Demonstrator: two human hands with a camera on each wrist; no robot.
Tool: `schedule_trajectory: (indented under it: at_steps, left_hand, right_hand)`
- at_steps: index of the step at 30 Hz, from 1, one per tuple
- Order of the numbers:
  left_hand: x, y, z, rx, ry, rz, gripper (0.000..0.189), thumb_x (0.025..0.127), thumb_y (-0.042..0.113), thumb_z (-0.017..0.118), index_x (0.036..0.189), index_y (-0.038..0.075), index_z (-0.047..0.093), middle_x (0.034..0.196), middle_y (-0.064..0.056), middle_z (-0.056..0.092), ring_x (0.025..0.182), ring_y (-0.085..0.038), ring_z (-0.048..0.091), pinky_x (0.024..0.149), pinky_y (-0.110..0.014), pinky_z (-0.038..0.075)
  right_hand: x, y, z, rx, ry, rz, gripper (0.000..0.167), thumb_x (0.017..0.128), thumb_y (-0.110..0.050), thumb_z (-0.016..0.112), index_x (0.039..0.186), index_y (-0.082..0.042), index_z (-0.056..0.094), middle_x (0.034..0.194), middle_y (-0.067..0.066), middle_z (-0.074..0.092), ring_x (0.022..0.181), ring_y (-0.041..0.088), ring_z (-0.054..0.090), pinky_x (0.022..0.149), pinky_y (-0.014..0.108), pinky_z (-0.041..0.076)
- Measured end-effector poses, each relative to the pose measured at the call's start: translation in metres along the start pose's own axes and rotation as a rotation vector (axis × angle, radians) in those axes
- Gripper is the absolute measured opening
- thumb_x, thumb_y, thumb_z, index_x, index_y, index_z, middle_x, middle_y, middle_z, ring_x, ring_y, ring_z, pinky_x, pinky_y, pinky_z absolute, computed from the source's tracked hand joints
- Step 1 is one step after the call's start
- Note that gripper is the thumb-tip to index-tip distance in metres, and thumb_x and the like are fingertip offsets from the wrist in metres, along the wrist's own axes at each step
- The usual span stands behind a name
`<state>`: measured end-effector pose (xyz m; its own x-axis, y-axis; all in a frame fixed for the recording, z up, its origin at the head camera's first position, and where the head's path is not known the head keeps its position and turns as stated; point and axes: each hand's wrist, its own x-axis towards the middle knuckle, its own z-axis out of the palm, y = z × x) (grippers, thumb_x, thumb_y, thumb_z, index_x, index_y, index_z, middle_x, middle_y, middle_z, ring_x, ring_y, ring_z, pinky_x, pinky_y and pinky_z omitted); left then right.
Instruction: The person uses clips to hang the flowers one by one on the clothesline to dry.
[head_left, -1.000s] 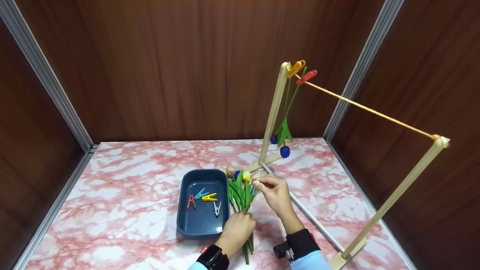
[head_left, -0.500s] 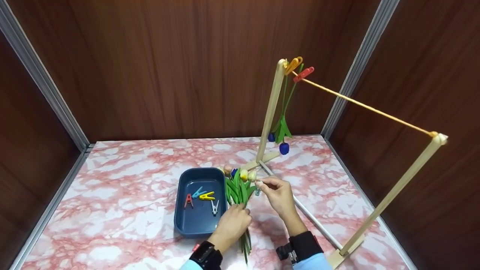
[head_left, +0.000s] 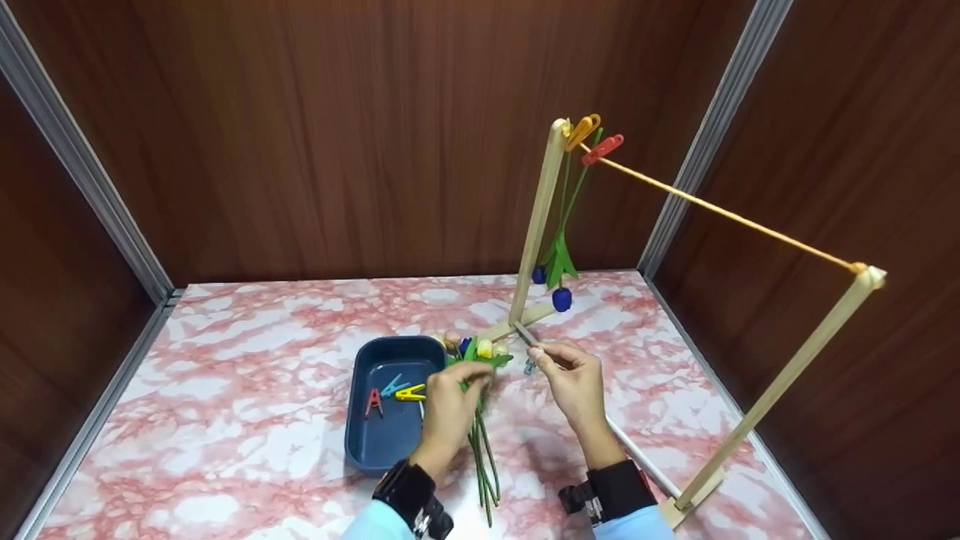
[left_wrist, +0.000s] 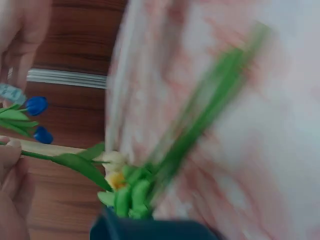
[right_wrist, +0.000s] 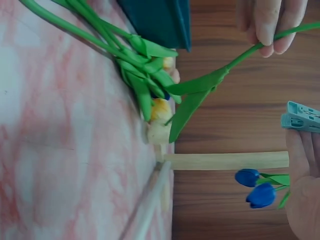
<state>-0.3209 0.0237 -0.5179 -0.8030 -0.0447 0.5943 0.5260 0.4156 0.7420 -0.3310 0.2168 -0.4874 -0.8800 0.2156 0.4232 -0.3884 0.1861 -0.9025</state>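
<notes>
My left hand (head_left: 452, 409) pinches the green stem of an artificial tulip (right_wrist: 197, 92), lifted above the bunch, its leaves and pale bloom pointing down. A light blue clothespin (right_wrist: 302, 119) is held at the fingertips of my right hand (head_left: 577, 382), to the right of the left hand. Several other tulips (right_wrist: 132, 55), with yellow, white and blue blooms, lie bunched on the table beside the tray, their stems toward me. Part of the bunch is hidden behind my left hand in the head view.
A dark blue tray (head_left: 356, 442) holds several clothespins, among them a red one (head_left: 374, 403) and a yellow one (head_left: 410, 393). At right stands a wooden frame (head_left: 536, 232) with a cord (head_left: 720, 208), where orange and red clothespins (head_left: 602, 149) hold two blue tulips (head_left: 562, 300) upside down.
My left hand has moved off the bunch's stems and up, now raising one tulip by its stem. My right hand has drawn slightly to the right with the clothespin.
</notes>
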Motion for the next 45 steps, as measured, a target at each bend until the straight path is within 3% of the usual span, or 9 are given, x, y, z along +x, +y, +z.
schedule_trajectory:
  at_steps: [3,8,13,18,25,28,34,40,45]
  left_hand:
    - [0.017,0.005,0.003,-0.077,0.058,-0.063,0.015,0.089,-0.001,0.085,0.103,0.004,0.086,0.101,-0.011,0.086,0.093,-0.026,0.083,0.084,-0.033,0.068]
    - [0.049,0.025,0.006,-0.131,0.101,-0.077,0.017,0.091,0.005,0.085,0.108,0.002,0.085,0.104,-0.014,0.085,0.097,-0.028,0.083,0.088,-0.034,0.067]
    - [0.079,0.056,0.008,-0.203,0.075,-0.073,0.021,0.093,0.007,0.084,0.113,0.002,0.084,0.106,-0.015,0.085,0.097,-0.027,0.083,0.088,-0.033,0.067]
    - [0.109,0.089,0.017,-0.288,0.032,0.0,0.021,0.092,0.005,0.085,0.112,-0.001,0.083,0.107,-0.017,0.085,0.096,-0.029,0.084,0.087,-0.027,0.067]
    - [0.151,0.134,0.032,-0.307,-0.058,-0.007,0.023,0.089,0.01,0.089,0.11,0.001,0.084,0.102,-0.013,0.086,0.081,-0.017,0.082,0.074,-0.017,0.063]
    - [0.164,0.147,0.037,-0.307,-0.091,-0.058,0.022,0.089,0.013,0.089,0.109,0.004,0.085,0.101,-0.011,0.086,0.078,-0.014,0.079,0.069,-0.017,0.062]
    - [0.185,0.162,0.05,-0.266,-0.148,-0.11,0.021,0.091,0.016,0.089,0.11,0.006,0.085,0.103,-0.007,0.086,0.098,-0.017,0.08,0.084,-0.017,0.057]
    - [0.197,0.17,0.062,-0.255,-0.178,-0.146,0.019,0.092,0.012,0.087,0.11,0.007,0.085,0.105,-0.008,0.086,0.098,-0.017,0.079,0.08,-0.016,0.056]
    - [0.205,0.173,0.067,-0.223,-0.201,-0.155,0.018,0.093,0.012,0.087,0.11,0.006,0.085,0.106,-0.009,0.086,0.099,-0.02,0.08,0.081,-0.017,0.056]
  right_hand:
    - [0.004,-0.009,-0.003,0.0,-0.009,-0.006,0.01,0.091,0.001,0.084,0.101,0.004,0.085,0.095,0.016,0.081,0.084,0.003,0.075,0.076,0.017,0.062]
    - [0.015,-0.031,-0.009,-0.055,-0.011,-0.074,0.008,0.092,0.001,0.083,0.099,0.002,0.085,0.095,0.017,0.081,0.083,0.002,0.073,0.075,0.017,0.062]
    - [0.031,-0.06,-0.019,-0.107,0.004,-0.166,0.005,0.091,0.0,0.084,0.096,-0.001,0.086,0.092,0.015,0.081,0.083,0.001,0.071,0.076,0.017,0.061]
    - [0.055,-0.097,-0.03,-0.113,0.026,-0.307,0.002,0.089,0.006,0.082,0.089,0.005,0.081,0.09,0.02,0.081,0.082,0.001,0.072,0.076,0.018,0.062]
    - [0.093,-0.163,-0.044,-0.14,0.179,-0.385,0.006,0.091,0.004,0.081,0.085,0.004,0.08,0.087,0.006,0.082,0.085,0.004,0.073,0.079,0.018,0.06]
    - [0.107,-0.192,-0.047,-0.124,0.248,-0.372,0.007,0.094,0.001,0.08,0.087,0.004,0.081,0.086,-0.004,0.08,0.083,0.007,0.073,0.076,0.02,0.059]
    - [0.137,-0.233,-0.049,-0.057,0.35,-0.297,0.012,0.099,-0.008,0.078,0.087,-0.007,0.076,0.084,-0.011,0.077,0.081,0.008,0.075,0.075,0.02,0.062]
    - [0.158,-0.239,-0.052,-0.118,0.413,-0.224,0.012,0.098,-0.015,0.082,0.094,-0.003,0.079,0.078,-0.019,0.074,0.078,0.004,0.072,0.073,0.017,0.057]
    - [0.163,-0.24,-0.056,-0.28,0.486,-0.185,0.012,0.093,-0.026,0.088,0.095,-0.015,0.088,0.073,-0.026,0.072,0.074,-0.002,0.065,0.073,0.018,0.046]
